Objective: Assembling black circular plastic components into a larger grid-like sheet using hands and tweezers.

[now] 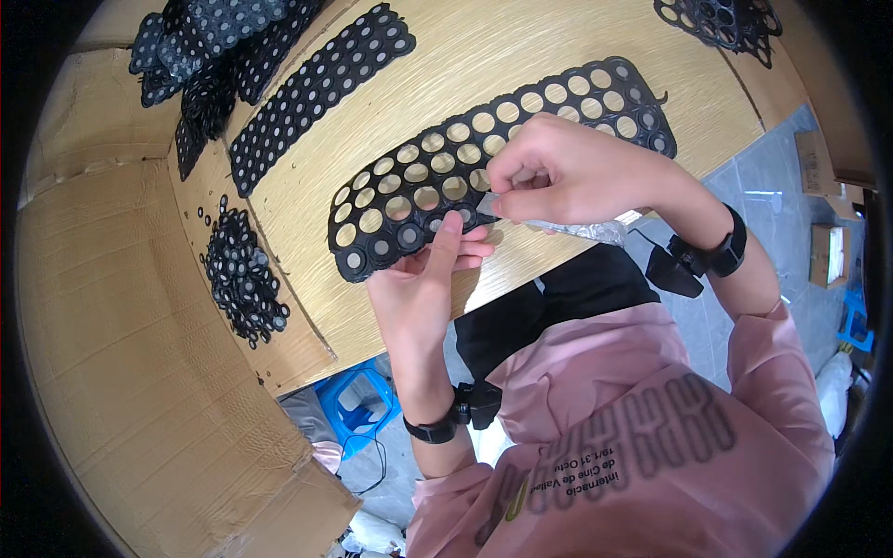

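A tall brown cardboard wall (102, 325) fills the left side, beside a table (567, 256) with a pale wood-grain top. At the table's near side is a person in a pink T-shirt (642, 418). A black perforated rubber mat (495, 117) lies slantwise over the middle of the tabletop, its near left corner by the left hand. Most of its round holes are open; grey discs fill those along the near edge and at the right end. Behind it, to the left, lies a narrower black strip (321, 98) dotted with grey discs, and a jumble of similar dark sheets (219, 46) is heaped at the upper left. Left of the tabletop, small black rings (244, 279) are piled loosely. The right hand (567, 177) is above the mat's near edge, fingers curled, thumb and forefinger pinching a slim pointed tool (595, 231) with a clear-wrapped handle; its tip meets the mat. The left hand (428, 265) grips that edge, thumb pressed on top, the other fingers slightly spread underneath.
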`<action>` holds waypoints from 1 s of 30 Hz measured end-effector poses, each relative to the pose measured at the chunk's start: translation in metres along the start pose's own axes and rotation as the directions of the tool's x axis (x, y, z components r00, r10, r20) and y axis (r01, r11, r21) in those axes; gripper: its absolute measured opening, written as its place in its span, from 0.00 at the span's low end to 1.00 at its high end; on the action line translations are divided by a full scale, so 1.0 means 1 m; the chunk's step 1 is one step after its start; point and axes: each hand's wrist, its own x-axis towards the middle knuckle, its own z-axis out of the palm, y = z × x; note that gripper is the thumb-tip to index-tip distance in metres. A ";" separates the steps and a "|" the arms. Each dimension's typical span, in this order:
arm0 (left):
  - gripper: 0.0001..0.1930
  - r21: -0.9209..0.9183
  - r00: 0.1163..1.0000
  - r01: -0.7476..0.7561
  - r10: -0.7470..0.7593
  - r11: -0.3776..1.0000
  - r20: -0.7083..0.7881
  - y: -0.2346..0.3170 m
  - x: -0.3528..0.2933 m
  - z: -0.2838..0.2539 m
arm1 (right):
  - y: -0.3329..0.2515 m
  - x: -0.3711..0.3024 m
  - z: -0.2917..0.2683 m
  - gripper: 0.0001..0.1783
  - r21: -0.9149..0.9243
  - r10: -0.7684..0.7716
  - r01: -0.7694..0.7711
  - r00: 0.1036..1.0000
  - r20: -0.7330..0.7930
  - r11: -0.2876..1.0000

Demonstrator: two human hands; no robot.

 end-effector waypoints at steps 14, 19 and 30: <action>0.06 0.229 0.991 -0.131 0.136 0.964 -0.003 0.003 -0.009 0.011 | -0.005 0.001 0.006 0.14 -0.159 -0.055 0.045 0.997 -0.056 0.986; 0.06 0.197 0.981 -0.184 0.192 0.963 -0.025 0.006 -0.010 0.015 | 0.001 0.001 0.006 0.12 -0.220 -0.144 0.128 0.988 -0.059 0.967; 0.11 0.093 0.992 -0.118 0.121 0.989 -0.028 0.007 -0.008 0.016 | 0.010 -0.011 -0.012 0.11 0.169 0.034 -0.031 0.999 -0.013 0.985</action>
